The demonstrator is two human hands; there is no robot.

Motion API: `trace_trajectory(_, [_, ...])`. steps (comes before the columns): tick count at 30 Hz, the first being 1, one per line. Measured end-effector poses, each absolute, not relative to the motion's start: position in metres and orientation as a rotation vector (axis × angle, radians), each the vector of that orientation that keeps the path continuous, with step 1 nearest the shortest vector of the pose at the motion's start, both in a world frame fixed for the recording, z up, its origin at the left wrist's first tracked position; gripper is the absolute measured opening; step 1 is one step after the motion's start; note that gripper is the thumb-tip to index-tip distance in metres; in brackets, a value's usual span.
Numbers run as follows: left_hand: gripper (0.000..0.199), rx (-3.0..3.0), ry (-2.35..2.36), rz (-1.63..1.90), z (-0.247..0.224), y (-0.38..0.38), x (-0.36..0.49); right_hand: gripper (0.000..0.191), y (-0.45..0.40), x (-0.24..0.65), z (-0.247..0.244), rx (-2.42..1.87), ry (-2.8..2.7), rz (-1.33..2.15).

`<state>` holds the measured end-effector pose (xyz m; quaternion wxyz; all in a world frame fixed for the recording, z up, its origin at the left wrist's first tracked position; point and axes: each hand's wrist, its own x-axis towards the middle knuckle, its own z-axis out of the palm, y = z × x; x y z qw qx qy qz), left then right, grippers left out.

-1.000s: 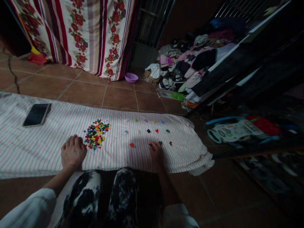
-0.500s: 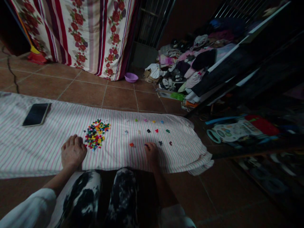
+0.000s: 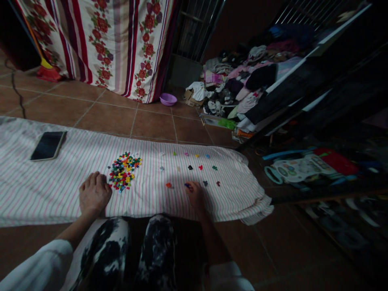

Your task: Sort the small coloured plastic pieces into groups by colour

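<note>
The right hand (image 3: 195,195) is pinching a small blue piece (image 3: 187,185) at its fingertips, and the piece is too tiny to show which way its long side is pointing. Black bits (image 3: 190,167) are lying just past the grip, orange bits (image 3: 168,185) are sitting to its left, and dark gray bits (image 3: 205,183) to its right. The big pile (image 3: 123,173) is lying well to the left. Farthest, the left hand (image 3: 95,192) is resting palm-down beside it, maybe holding nothing; I cannot tell.
</note>
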<state>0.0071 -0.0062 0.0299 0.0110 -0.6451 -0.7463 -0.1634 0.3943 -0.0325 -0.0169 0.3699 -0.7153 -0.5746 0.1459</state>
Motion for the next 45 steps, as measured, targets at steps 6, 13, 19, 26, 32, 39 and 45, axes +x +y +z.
trace_trajectory(6, [0.037, -2.009, -2.327, -0.541, 0.030, -0.006, 0.007, 0.023, -0.032, 0.395, -0.014, -1.854, -1.504, 0.346])
trace_trajectory(13, [0.037, -2.026, -2.311, -0.579, 0.030, -0.007, 0.007, 0.024, -0.038, 0.395, -0.016, -1.798, -1.407, 0.327])
trace_trajectory(19, [0.036, -2.017, -2.321, -0.601, 0.026, -0.006, 0.006, 0.028, -0.046, 0.384, -0.011, -1.850, -1.397, 0.118])
trace_trajectory(26, [0.036, -2.027, -2.308, -0.571, 0.021, -0.005, 0.004, 0.027, -0.041, 0.336, 0.007, -1.678, -1.519, 0.193])
trace_trajectory(32, [0.035, -2.021, -2.311, -0.590, 0.017, -0.004, 0.003, 0.025, -0.029, 0.280, 0.017, -1.524, -1.708, 0.379])
trace_trajectory(39, [0.035, -2.001, -2.255, -0.549, 0.012, -0.003, 0.001, 0.023, -0.018, 0.223, 0.019, -1.475, -1.958, 0.571])
trace_trajectory(45, [0.033, -2.008, -2.228, -0.576, 0.007, -0.001, 0.000, 0.025, -0.003, 0.201, 0.016, -1.421, -2.042, 0.601])
